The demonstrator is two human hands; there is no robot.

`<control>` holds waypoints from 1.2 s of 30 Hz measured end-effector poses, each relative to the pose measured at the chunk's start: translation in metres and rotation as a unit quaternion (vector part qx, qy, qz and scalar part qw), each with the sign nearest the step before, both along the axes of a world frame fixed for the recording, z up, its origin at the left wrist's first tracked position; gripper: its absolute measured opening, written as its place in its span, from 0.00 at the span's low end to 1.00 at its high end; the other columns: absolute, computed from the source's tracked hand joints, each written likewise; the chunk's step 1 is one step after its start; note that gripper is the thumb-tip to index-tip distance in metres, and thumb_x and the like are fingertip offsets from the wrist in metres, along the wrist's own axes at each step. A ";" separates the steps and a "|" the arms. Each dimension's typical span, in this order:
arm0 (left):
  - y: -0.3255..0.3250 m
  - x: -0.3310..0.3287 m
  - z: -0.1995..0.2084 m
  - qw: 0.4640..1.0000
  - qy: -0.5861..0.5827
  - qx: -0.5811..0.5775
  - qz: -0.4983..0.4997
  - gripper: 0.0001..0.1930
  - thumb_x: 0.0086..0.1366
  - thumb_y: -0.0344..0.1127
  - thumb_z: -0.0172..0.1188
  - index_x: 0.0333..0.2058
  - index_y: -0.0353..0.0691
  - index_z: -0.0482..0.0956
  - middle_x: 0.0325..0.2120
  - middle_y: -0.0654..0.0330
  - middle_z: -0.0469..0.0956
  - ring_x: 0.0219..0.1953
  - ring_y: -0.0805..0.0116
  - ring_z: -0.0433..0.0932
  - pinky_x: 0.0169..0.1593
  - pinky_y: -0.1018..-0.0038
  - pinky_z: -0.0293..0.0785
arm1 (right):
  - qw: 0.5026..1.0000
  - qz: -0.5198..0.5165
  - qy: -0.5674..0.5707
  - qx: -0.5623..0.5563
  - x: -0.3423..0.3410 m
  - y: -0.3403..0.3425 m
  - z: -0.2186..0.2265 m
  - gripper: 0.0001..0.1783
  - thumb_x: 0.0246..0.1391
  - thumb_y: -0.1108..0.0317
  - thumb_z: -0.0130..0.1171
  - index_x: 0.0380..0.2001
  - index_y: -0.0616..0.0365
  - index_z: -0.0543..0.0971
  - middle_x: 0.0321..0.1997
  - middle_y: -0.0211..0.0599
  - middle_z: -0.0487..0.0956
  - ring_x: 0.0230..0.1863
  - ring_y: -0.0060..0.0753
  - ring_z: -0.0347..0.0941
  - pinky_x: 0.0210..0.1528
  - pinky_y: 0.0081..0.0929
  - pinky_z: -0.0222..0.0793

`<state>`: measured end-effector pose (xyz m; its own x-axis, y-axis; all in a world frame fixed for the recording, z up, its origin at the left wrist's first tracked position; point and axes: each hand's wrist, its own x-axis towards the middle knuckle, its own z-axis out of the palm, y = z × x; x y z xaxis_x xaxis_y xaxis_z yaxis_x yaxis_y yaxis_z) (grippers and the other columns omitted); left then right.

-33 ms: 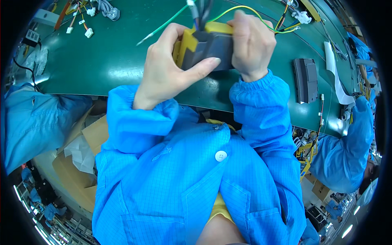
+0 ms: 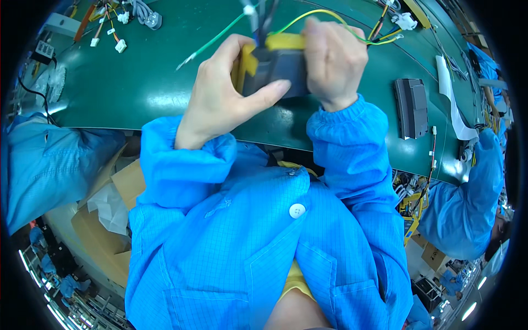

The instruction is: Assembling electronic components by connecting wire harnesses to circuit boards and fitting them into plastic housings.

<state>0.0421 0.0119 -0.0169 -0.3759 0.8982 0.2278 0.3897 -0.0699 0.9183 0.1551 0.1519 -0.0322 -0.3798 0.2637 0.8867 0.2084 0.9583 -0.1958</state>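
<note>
A yellow and dark grey plastic housing (image 2: 281, 69) is held up over the green table, with wires coming out of its top. My left hand (image 2: 217, 91) grips its left side, thumb laid across the grey front and fingers behind. On the right side my right hand (image 2: 336, 65) is closed against the housing, its fingers curled and slightly blurred. A yellow-green wire (image 2: 322, 11) arches from behind the housing over my right hand and ends in a small metal terminal. To the left, a green wire (image 2: 217, 47) slants down to a pale tip.
A dark grey plastic cover (image 2: 411, 109) lies on the green table (image 2: 132, 91) at right, near a white paper strip (image 2: 451, 99). Connector cables (image 2: 113, 30) lie at far left. Sleeved arms of other people (image 2: 58, 168) flank me. An open cardboard box (image 2: 102, 236) stands below left.
The housing and both my hands have shifted slightly left. The green wire's tip has moved a little left and down with them. My grip looks the same.
</note>
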 end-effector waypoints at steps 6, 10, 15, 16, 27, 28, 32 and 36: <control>-0.001 0.010 -0.006 0.985 -0.169 -0.008 -0.017 0.29 0.48 0.36 0.71 0.46 0.31 0.69 0.38 0.56 0.77 0.39 0.72 0.76 0.45 0.75 0.73 | 0.988 0.104 0.108 0.045 0.008 -0.016 0.004 0.08 0.43 0.71 0.61 0.16 0.55 0.74 0.17 0.32 0.73 0.20 0.36 0.69 0.35 0.32 0.64; -0.011 0.014 -0.030 0.962 -0.272 0.014 0.019 0.27 0.51 0.34 0.68 0.48 0.31 0.68 0.40 0.56 0.76 0.40 0.71 0.76 0.46 0.75 0.73 | 0.984 0.015 0.116 -0.134 0.065 -0.037 -0.010 0.02 0.47 0.74 0.59 0.25 0.60 0.77 0.24 0.37 0.76 0.28 0.36 0.73 0.39 0.31 0.66; -0.012 0.013 -0.035 0.952 -0.305 -0.010 -0.030 0.28 0.52 0.38 0.67 0.48 0.30 0.68 0.40 0.56 0.76 0.41 0.68 0.75 0.48 0.73 0.71 | 0.863 0.104 -0.009 -0.495 0.077 -0.034 -0.017 0.30 0.43 0.61 0.68 0.47 0.67 0.71 0.42 0.43 0.74 0.44 0.33 0.71 0.46 0.26 0.67; -0.012 0.014 -0.036 0.948 -0.315 -0.002 -0.034 0.28 0.52 0.39 0.66 0.48 0.30 0.68 0.40 0.55 0.76 0.42 0.68 0.75 0.49 0.73 0.70 | 0.844 0.161 0.033 -0.510 0.074 -0.033 -0.023 0.34 0.44 0.61 0.68 0.50 0.68 0.68 0.44 0.42 0.74 0.46 0.31 0.71 0.50 0.25 0.66; -0.016 0.009 -0.057 0.882 -0.458 0.024 -0.105 0.35 0.51 0.45 0.67 0.53 0.32 0.65 0.47 0.52 0.72 0.50 0.62 0.71 0.55 0.68 0.66 | 0.851 0.189 0.014 -0.490 0.089 -0.049 0.006 0.31 0.40 0.66 0.70 0.47 0.68 0.70 0.41 0.42 0.75 0.43 0.31 0.73 0.47 0.25 0.69; -0.016 0.010 -0.057 0.878 -0.463 0.026 -0.119 0.35 0.51 0.45 0.67 0.54 0.33 0.64 0.47 0.52 0.72 0.50 0.62 0.71 0.55 0.67 0.65 | 0.858 0.183 0.019 -0.480 0.088 -0.052 0.007 0.31 0.39 0.66 0.70 0.46 0.67 0.70 0.40 0.42 0.75 0.43 0.31 0.73 0.47 0.25 0.69; -0.015 0.009 -0.056 0.880 -0.457 0.023 -0.124 0.35 0.52 0.45 0.67 0.54 0.33 0.64 0.48 0.53 0.72 0.50 0.62 0.71 0.54 0.68 0.66 | 0.890 0.165 0.030 -0.423 0.086 -0.058 0.011 0.30 0.37 0.67 0.70 0.45 0.66 0.72 0.38 0.43 0.76 0.40 0.35 0.75 0.43 0.26 0.70; -0.015 0.008 -0.036 0.968 -0.244 -0.064 0.006 0.30 0.52 0.40 0.68 0.49 0.33 0.66 0.41 0.58 0.75 0.44 0.65 0.75 0.45 0.73 0.70 | 0.939 0.155 0.000 -0.306 0.092 -0.055 0.022 0.29 0.35 0.72 0.69 0.45 0.65 0.72 0.39 0.45 0.76 0.38 0.39 0.75 0.41 0.28 0.71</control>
<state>0.0502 -0.0032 -0.0527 -0.4215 0.9022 -0.0916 -0.0919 0.0580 0.9941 0.2469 0.0971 -0.0104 -0.5231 0.6008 0.6045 -0.0625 0.6803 -0.7302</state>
